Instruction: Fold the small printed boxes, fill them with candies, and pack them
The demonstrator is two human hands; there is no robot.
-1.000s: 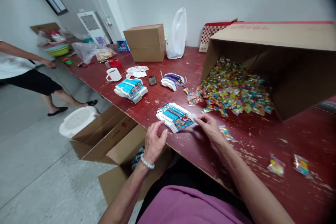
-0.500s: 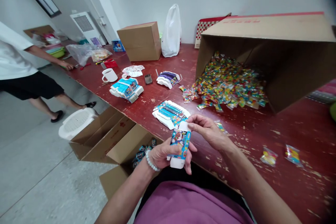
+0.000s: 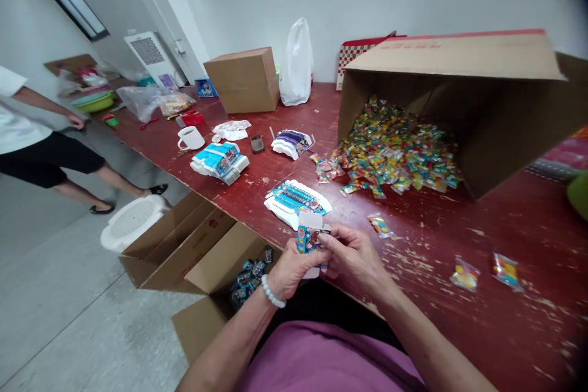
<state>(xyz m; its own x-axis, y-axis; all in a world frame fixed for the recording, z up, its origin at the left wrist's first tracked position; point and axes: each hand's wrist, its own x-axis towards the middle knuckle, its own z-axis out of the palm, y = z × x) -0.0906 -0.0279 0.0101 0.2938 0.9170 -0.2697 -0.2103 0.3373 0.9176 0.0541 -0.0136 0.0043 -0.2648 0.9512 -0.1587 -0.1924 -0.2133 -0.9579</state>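
Observation:
Both hands grip a small blue printed candy box in front of my body, its white end flaps sticking out at top and bottom. My left hand is closed round its left side, thumb across the front. My right hand holds the right side, thumb on the printed face; some of its fingers are hidden behind the box. Just beyond lies a fanned stack of flat blue boxes on the red table. A wrapped candy packet rests to the right of my right hand.
A large carton on its side spills wrapped candies onto the table. Two packets lie at right, one a candy packet. Below the table edge stands an open carton with filled blue boxes. A person stands at far left.
My right hand has moved from the box's top flap down to its side, and both hands now grip it. The person at left has drawn a hand back from the table.

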